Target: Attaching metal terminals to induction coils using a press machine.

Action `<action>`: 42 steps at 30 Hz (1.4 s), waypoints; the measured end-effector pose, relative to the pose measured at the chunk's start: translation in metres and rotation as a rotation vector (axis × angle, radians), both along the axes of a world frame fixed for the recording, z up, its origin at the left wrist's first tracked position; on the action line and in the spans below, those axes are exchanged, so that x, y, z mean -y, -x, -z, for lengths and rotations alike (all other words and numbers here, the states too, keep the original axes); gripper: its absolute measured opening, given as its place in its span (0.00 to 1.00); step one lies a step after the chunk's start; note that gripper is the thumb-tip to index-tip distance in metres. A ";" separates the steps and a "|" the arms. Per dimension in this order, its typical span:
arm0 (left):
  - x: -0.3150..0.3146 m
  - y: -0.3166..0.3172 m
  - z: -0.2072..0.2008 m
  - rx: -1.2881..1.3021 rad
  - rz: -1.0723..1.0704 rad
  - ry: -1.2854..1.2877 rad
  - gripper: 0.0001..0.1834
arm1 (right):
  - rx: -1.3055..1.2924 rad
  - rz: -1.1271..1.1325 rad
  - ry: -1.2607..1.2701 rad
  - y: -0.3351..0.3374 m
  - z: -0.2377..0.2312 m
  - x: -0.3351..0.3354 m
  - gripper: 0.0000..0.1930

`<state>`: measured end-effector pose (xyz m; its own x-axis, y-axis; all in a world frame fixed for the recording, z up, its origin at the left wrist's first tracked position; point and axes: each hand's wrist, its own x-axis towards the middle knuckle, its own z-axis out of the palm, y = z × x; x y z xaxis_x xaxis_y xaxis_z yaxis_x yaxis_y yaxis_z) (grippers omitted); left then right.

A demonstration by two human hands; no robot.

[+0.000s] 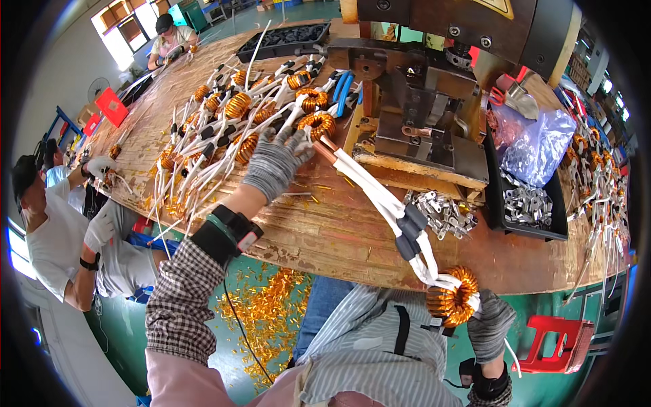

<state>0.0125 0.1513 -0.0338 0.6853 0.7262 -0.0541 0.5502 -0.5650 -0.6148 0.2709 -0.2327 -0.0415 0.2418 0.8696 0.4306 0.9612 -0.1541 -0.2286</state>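
My right hand (491, 328), in a grey knit glove, grips the side of a toroidal coil (453, 296) wound with copper wire at the table's front edge. From this coil, white sleeved leads (369, 184) with black bands run up and left to copper-coloured ends. Beside those ends, my left hand (277, 165), also gloved, spreads its fingers at the edge of a coil pile. Its fingertips are close to another toroidal coil (317, 125); whether they touch it, I cannot tell. Part of my right hand's fingers is hidden behind the held coil.
A metal press (434, 122) stands ahead, with loose metal terminals (444, 214) at its foot. Right of it is a black bin (564, 220) with terminals and plastic bags. More coils (597, 163) lie far right. Co-workers sit at left and far left. A red stool (553, 342) stands lower right.
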 end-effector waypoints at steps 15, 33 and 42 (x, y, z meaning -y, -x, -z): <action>0.177 0.002 -0.019 1.419 -0.230 1.858 0.30 | 0.305 0.037 0.033 0.010 -0.015 -0.034 0.20; 0.134 0.001 -0.005 2.186 -0.331 1.739 0.17 | -0.024 -0.220 0.209 0.042 -0.040 -0.108 0.23; 0.112 0.036 -0.004 2.074 -0.314 1.812 0.26 | 0.036 -0.269 0.085 0.067 -0.001 -0.145 0.16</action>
<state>-0.0231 0.0390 -0.0302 0.6060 0.7804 -0.1541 -0.3152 0.4134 0.8542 0.2043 -0.0874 -0.0402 -0.0169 0.9336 0.3579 0.9775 0.0908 -0.1905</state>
